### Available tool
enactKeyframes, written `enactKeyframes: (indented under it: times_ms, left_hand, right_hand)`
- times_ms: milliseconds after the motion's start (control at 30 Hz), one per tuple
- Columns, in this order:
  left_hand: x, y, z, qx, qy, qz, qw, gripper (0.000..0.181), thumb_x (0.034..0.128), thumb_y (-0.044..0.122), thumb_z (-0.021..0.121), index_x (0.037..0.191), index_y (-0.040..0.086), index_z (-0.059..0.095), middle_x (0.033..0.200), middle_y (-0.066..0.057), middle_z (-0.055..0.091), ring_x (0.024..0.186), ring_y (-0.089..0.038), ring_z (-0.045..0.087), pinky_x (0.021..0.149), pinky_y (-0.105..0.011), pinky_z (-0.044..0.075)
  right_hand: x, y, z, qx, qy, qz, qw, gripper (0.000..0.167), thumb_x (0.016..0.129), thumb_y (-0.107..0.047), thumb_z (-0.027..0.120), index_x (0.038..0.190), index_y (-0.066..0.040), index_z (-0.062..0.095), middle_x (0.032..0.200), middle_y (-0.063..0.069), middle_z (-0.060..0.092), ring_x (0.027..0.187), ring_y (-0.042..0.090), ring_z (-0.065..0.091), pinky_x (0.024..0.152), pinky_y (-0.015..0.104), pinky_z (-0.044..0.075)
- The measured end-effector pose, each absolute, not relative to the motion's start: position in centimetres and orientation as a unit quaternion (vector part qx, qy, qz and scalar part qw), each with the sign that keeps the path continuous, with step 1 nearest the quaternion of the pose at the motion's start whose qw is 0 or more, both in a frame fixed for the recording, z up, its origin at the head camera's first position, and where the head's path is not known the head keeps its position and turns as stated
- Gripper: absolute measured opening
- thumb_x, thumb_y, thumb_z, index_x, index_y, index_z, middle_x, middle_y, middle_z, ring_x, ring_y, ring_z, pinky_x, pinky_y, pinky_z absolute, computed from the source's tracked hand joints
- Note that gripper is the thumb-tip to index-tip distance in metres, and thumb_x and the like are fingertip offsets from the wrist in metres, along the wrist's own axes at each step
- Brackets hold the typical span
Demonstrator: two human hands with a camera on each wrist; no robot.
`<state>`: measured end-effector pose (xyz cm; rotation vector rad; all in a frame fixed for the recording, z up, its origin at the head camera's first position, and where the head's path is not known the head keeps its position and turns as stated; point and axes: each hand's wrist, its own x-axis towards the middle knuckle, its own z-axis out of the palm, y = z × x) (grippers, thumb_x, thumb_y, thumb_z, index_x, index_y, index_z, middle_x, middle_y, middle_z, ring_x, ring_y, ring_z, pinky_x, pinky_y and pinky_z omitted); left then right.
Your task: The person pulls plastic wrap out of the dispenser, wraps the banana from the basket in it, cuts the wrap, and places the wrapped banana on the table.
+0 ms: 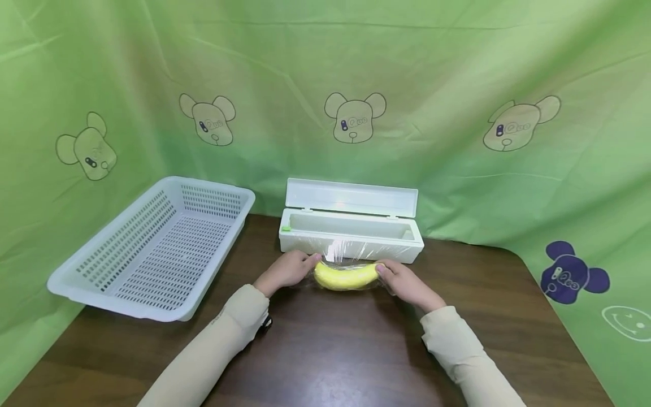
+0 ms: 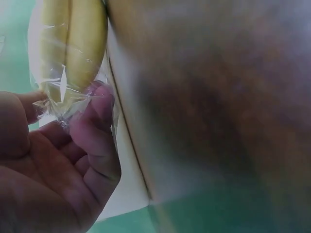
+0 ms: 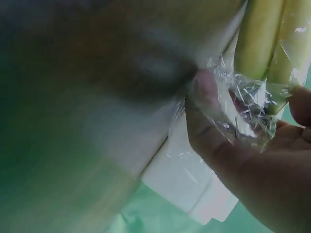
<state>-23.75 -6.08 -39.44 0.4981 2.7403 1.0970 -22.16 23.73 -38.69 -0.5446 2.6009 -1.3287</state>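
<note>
In the head view, a yellow banana (image 1: 348, 278) is lying crosswise inside clear film (image 1: 335, 251), just in front of a long white box (image 1: 300, 243). The left hand (image 1: 292, 268) is pinching the film at the banana's left end, and the right hand (image 1: 408, 284) is gripping it at the right end. Glossy film is also spreading over the box's front wall. The box is standing with its lid (image 1: 351, 198) raised, its pale inside showing, and a green piece (image 1: 286, 229) is sitting at the rim's left end. On the left, a white basket (image 1: 66, 285) is standing on the brown table (image 1: 325, 362), its slotted floor and walls showing.

In the left wrist view, thumb and fingers are curling in around crumpled film at the banana's tip.

In the right wrist view, the fingers are bunching wrinkled film below the other tip, with white box surface showing behind.
</note>
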Motion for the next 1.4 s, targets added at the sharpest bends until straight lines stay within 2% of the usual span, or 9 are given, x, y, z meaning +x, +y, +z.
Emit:
enactKeyframes:
  times_ms: [233, 433, 600, 733, 933, 1000, 1067, 1200, 1400]
  left_hand:
    - [-25.5, -5.7, -39.4, 0.140, 0.899, 0.402, 0.104, 0.059, 0.1097, 0.039, 0.041, 0.063, 0.007, 0.060, 0.055, -0.001, 0.053, 0.047, -0.013, 0.046, 0.048, -0.028, 0.042]
    - [-26.6, -5.6, -39.5, 0.095, 0.888, 0.437, 0.105, 0.057, 0.1080, 0.040, 0.047, 0.070, 0.003, 0.067, 0.060, -0.004, 0.059, 0.049, -0.012, 0.048, 0.047, -0.025, 0.043]
    - [-26.5, -6.3, -39.4, 0.081, 0.906, 0.411, 0.061, 0.056, 0.1048, 0.049, 0.050, 0.068, 0.009, 0.063, 0.059, -0.001, 0.055, 0.055, -0.015, 0.051, 0.056, -0.030, 0.045]
    - [-25.8, -7.3, -39.1, 0.073, 0.917, 0.391, 0.014, 0.052, 0.1043, 0.051, 0.049, 0.068, 0.014, 0.056, 0.063, -0.001, 0.051, 0.064, -0.018, 0.051, 0.063, -0.034, 0.044]
    - [-24.9, -8.6, -37.9, 0.027, 0.899, 0.423, -0.110, 0.040, 0.1023, 0.031, 0.057, 0.068, 0.012, 0.055, 0.067, -0.001, 0.050, 0.063, -0.020, 0.048, 0.060, -0.035, 0.041]
    - [-25.0, -8.9, -37.7, 0.015, 0.885, 0.443, -0.145, 0.028, 0.1003, 0.027, 0.060, 0.079, 0.009, 0.062, 0.079, -0.006, 0.055, 0.074, -0.024, 0.053, 0.067, -0.038, 0.045]
    - [-25.5, -9.0, -37.7, 0.015, 0.873, 0.465, -0.148, 0.024, 0.0993, 0.028, 0.064, 0.106, 0.006, 0.066, 0.107, -0.014, 0.058, 0.098, -0.029, 0.056, 0.085, -0.043, 0.048]
    - [-26.8, -9.1, -38.0, 0.032, 0.871, 0.484, -0.075, 0.068, 0.0966, 0.035, 0.070, 0.151, 0.008, 0.040, 0.151, -0.024, 0.031, 0.138, -0.039, 0.036, 0.111, -0.052, 0.035]
    - [-28.7, -9.2, -39.3, 0.067, 0.854, 0.516, -0.018, 0.087, 0.0950, 0.036, 0.072, 0.161, 0.011, 0.021, 0.164, -0.017, 0.022, 0.148, -0.036, 0.024, 0.119, -0.051, 0.022]
  right_hand:
    - [-23.6, 22.9, -38.7, -0.135, 0.942, -0.306, 0.024, 0.032, 0.109, -0.023, 0.042, 0.098, -0.002, 0.064, 0.089, 0.009, 0.060, 0.087, 0.027, 0.056, 0.082, 0.047, 0.047]
    - [-24.7, 22.2, -38.5, -0.105, 0.965, -0.241, 0.009, 0.043, 0.110, -0.028, 0.035, 0.090, -0.001, 0.061, 0.099, 0.022, 0.065, 0.097, 0.041, 0.062, 0.087, 0.058, 0.048]
    - [-25.1, 21.6, -38.3, -0.067, 0.972, -0.225, -0.026, 0.047, 0.108, -0.031, 0.038, 0.070, -0.008, 0.051, 0.078, 0.017, 0.060, 0.077, 0.036, 0.061, 0.073, 0.054, 0.049]
    - [-24.9, 21.6, -38.1, -0.062, 0.965, -0.252, -0.050, 0.042, 0.106, -0.030, 0.047, 0.077, -0.005, 0.062, 0.065, 0.007, 0.050, 0.069, 0.028, 0.052, 0.068, 0.045, 0.044]
    - [-24.5, 22.5, -37.2, -0.059, 0.960, -0.248, -0.117, 0.044, 0.105, -0.024, 0.051, 0.064, -0.008, 0.057, 0.060, 0.005, 0.053, 0.067, 0.032, 0.055, 0.067, 0.048, 0.045]
    - [-24.4, 22.5, -36.6, -0.059, 0.959, -0.234, -0.148, 0.044, 0.104, -0.021, 0.051, 0.062, -0.008, 0.054, 0.061, 0.009, 0.056, 0.067, 0.037, 0.058, 0.067, 0.052, 0.046]
    - [-24.4, 21.9, -35.8, -0.065, 0.954, -0.237, -0.171, 0.038, 0.103, -0.019, 0.052, 0.071, -0.002, 0.064, 0.071, 0.016, 0.065, 0.075, 0.043, 0.063, 0.072, 0.056, 0.048]
    - [-24.6, 19.0, -34.6, -0.088, 0.935, -0.303, -0.163, 0.027, 0.102, -0.015, 0.054, 0.102, 0.005, 0.072, 0.099, 0.023, 0.071, 0.095, 0.043, 0.066, 0.085, 0.056, 0.050]
    - [-25.6, 13.7, -34.1, -0.133, 0.911, -0.385, -0.070, 0.026, 0.102, -0.011, 0.058, 0.121, 0.002, 0.069, 0.116, 0.020, 0.070, 0.076, 0.024, 0.069, 0.077, 0.043, 0.055]
